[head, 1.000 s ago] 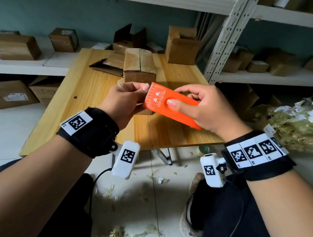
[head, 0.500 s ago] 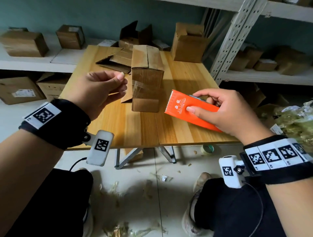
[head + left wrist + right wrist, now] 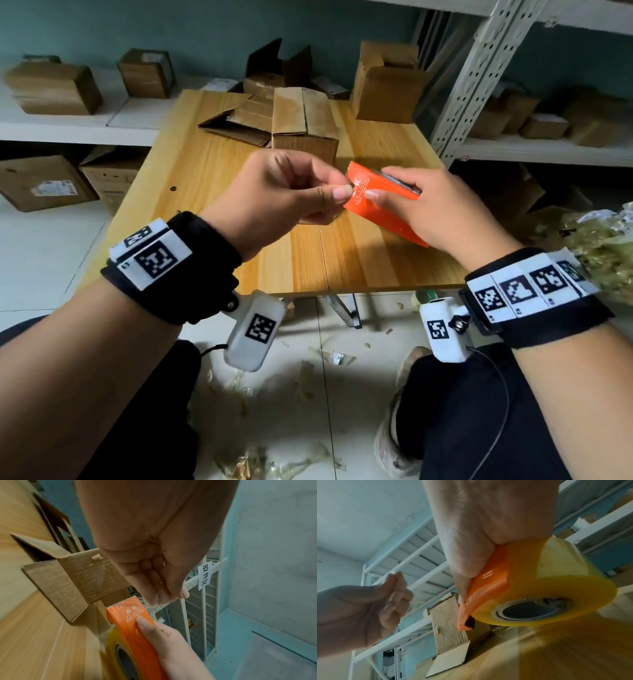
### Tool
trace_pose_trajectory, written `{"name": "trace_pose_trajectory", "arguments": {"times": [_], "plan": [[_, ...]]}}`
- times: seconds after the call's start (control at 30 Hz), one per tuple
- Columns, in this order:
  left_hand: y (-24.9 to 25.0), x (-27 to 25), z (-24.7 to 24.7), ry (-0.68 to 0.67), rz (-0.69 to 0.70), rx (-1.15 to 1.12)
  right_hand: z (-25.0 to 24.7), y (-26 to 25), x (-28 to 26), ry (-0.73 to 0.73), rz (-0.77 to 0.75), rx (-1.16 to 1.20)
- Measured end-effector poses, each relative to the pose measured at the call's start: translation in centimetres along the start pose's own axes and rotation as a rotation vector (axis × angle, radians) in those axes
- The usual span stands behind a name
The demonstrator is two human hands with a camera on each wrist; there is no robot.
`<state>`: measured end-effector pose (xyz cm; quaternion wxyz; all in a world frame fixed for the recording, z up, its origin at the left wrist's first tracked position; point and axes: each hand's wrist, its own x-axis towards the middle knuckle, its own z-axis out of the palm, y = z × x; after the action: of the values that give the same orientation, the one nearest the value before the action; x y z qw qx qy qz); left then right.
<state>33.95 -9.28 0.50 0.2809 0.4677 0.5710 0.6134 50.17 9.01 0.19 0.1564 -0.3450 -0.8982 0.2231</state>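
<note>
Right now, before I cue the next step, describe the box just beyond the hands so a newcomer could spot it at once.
Find the wooden table between the white shelves. Mid-table, just beyond the orange tape dispenser, stands the cardboard box. Unlike the flattened cartons on its left and the open-topped box behind it on the right, its top flaps meet along a centre seam.

Dim, perhaps blurred, edge-warped views.
</note>
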Motion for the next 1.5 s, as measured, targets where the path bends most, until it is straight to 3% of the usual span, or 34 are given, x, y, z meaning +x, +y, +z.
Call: {"name": "trace_pose_trajectory", "arguments": {"times": [0.27, 0.37, 0.43, 0.53, 0.6, 0.67, 0.73, 0.83, 0.93, 1.0, 1.5], "plan": [[1.1, 0.5, 0.8, -0.008, -0.007, 0.043, 0.8, 0.1, 2.0, 0.006, 0.049, 0.029], [1.2, 0.1, 2.0, -0.228, 0.026, -0.283, 3.4, 0.9, 3.5, 0.051, 0.044, -0.137], [1.7, -0.6, 3.6, -0.379, 0.061, -0.376, 4.2, 1.6, 5.0, 0.044, 0.074, -0.229], [0.4, 0.4, 3.0, -0.246, 0.058, -0.257, 3.5, 1.6, 5.3, -0.030, 0.118, -0.189], [-0.3, 1.0, 1.6, -0.173, -0.029, -0.259, 2.5, 0.8, 4.6, -0.006, 0.143, -0.147], [-0.1, 1.2, 0.9, -0.183, -0.077, -0.364, 1.4, -0.3, 3.5, 0.059, 0.077, 0.028], [0.3, 1.0, 0.7, -0.217, -0.076, -0.493, 0.6, -1.8, 2.3, 0.034, -0.018, 0.427], [0.3, 1.0, 0.1, -0.263, -0.097, -0.673, 0.5, -3.9, 0.8, -0.287, -0.003, 0.857], [0.2, 1.2, -0.7, -0.286, -0.109, -0.828, 1.6, -4.7, -0.1, -0.576, 0.002, 1.038], [0.1, 1.5, -1.2, -0.305, -0.102, -0.945, 2.1, -4.9, -0.3, -0.649, 0.007, 1.060], [-0.3, 1.9, -2.0, -0.259, -0.137, -1.047, 2.7, -4.8, -0.1, -0.536, 0.014, 1.310]]}}
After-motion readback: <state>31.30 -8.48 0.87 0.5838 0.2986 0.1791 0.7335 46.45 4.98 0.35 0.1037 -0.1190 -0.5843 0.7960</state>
